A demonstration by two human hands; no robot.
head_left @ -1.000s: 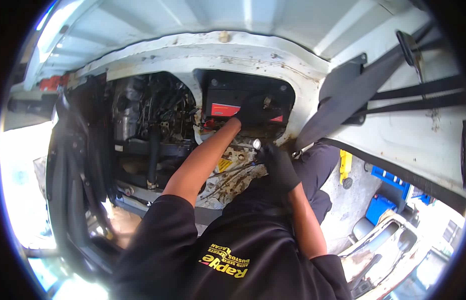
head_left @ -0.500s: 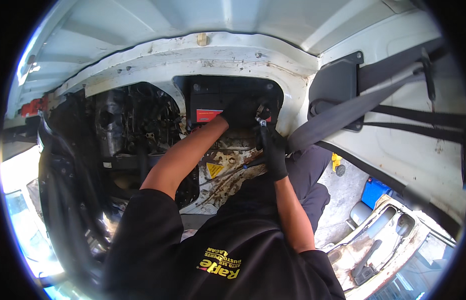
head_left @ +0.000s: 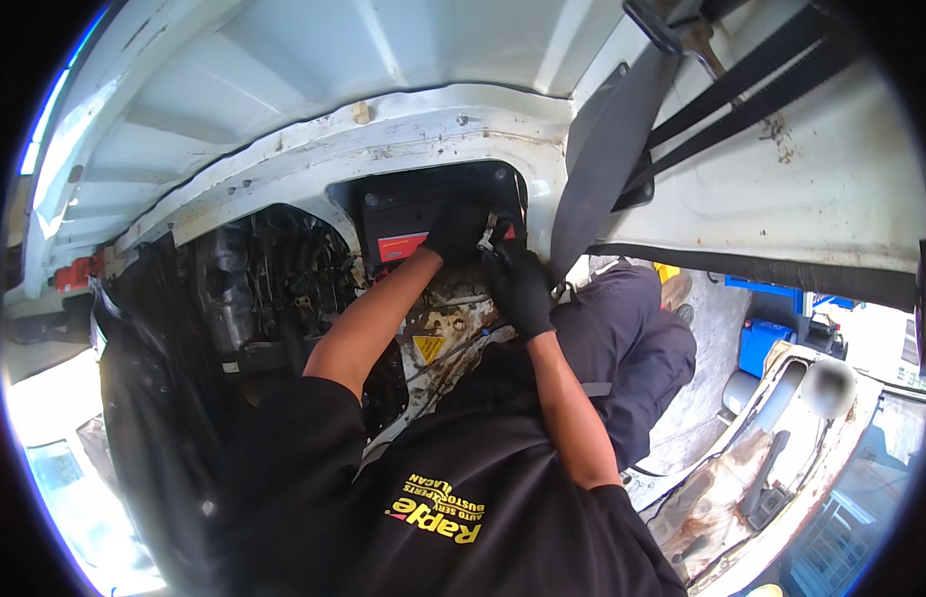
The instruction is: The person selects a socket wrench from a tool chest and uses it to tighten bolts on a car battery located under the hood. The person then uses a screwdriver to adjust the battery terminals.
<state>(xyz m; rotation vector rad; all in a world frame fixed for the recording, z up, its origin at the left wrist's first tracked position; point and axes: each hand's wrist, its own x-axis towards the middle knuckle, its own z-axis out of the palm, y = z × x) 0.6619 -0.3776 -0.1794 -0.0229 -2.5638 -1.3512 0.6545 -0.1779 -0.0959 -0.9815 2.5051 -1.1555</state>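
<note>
A black battery (head_left: 408, 214) with a red label sits in a recess of the white metal body. My left hand (head_left: 455, 229), in a black glove, reaches over the battery's front beside a metal terminal clamp (head_left: 494, 221); its fingers blend into the dark and cannot be made out. My right hand (head_left: 521, 291), gloved in black too, is closed around a ratchet wrench (head_left: 486, 242). Only the wrench's shiny head shows, up against the clamp; the glove covers the rest.
Dark engine parts (head_left: 229, 289) fill the opening on the left. A grey seat belt (head_left: 607, 149) hangs close to my right hand. Below the battery are a yellow triangular sticker (head_left: 428, 348) and a thin rod (head_left: 448, 364). A worn door panel (head_left: 727, 497) stands at lower right.
The view has turned to the right, so the belt and battery sit further left in it. Both hands stay at the terminal clamp; my right hand's wrench head has tilted slightly.
</note>
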